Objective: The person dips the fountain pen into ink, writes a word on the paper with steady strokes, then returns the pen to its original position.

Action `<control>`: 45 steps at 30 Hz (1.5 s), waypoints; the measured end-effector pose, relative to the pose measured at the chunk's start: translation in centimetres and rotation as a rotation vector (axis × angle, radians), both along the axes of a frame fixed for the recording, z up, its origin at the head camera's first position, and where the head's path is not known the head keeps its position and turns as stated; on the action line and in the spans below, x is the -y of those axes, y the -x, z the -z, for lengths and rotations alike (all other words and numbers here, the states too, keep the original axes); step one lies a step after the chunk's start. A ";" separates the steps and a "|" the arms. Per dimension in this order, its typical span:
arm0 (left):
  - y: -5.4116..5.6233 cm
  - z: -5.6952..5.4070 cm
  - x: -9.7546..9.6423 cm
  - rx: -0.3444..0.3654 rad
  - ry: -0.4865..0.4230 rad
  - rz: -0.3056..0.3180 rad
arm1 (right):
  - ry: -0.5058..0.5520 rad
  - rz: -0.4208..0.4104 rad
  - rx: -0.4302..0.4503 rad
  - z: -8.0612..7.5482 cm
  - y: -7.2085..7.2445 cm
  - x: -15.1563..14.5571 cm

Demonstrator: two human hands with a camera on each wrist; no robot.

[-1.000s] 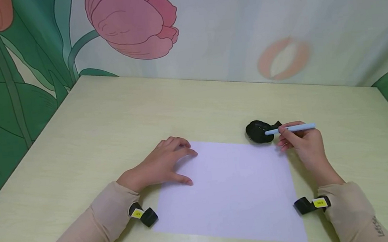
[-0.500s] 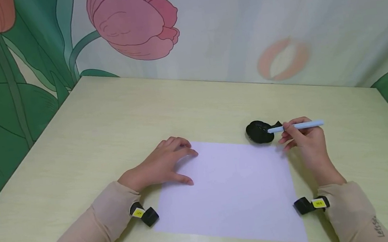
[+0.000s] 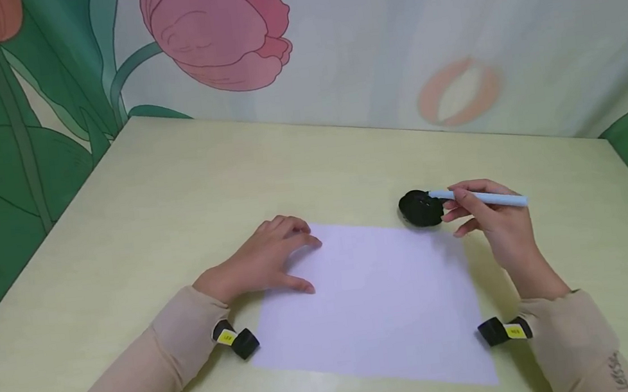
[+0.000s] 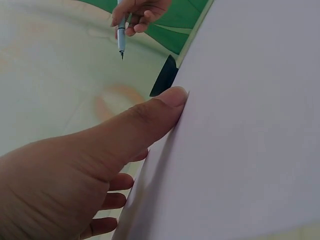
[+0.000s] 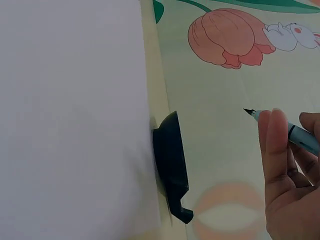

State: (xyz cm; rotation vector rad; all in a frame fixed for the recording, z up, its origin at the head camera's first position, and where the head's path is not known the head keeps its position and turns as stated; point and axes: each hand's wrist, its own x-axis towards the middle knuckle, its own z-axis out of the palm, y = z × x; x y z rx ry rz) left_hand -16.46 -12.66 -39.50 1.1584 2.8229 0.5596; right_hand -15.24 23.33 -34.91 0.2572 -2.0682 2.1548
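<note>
A light blue pen [image 3: 502,199] with a dark pointed tip [image 5: 248,111] is pinched between the thumb and fingers of my right hand [image 3: 496,220]. In the right wrist view, that tip hangs in the air, apart from the small black dish [image 5: 171,155] with a short handle. The dish [image 3: 420,208] stands at the far right corner of a blank white sheet of paper [image 3: 373,305]. My left hand [image 3: 265,256] rests on the sheet's left edge, fingers slightly bent and thumb spread. The left wrist view shows the thumb [image 4: 172,97] close up against the paper.
The pale wooden table [image 3: 241,172] reaches back to a curtain printed with flowers [image 3: 220,32]. Black wrist cameras [image 3: 245,344] sit on both sleeves, near the sheet's two sides.
My right hand has risen and shifted slightly right. The pen has tipped, so its point end now lies toward the dish's far side in view. The left hand stays on the paper.
</note>
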 end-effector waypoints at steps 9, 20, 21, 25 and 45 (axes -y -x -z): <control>-0.1 -0.2 -0.1 -0.009 -0.003 0.005 | 0.017 0.036 0.012 -1.3 -1.0 2.1; -0.2 -0.3 0.0 -0.005 -0.008 0.009 | 0.002 -0.049 0.090 -1.7 -3.1 5.2; -0.2 -0.2 0.0 -0.005 -0.008 0.009 | -0.008 -0.059 0.092 -1.6 -3.2 5.5; -0.3 -0.3 0.0 -0.005 -0.014 0.011 | -0.026 -0.084 0.100 -1.0 -3.8 6.7; -0.1 -0.2 0.1 0.010 -0.002 -0.006 | -0.130 -0.122 0.190 3.3 -3.9 8.0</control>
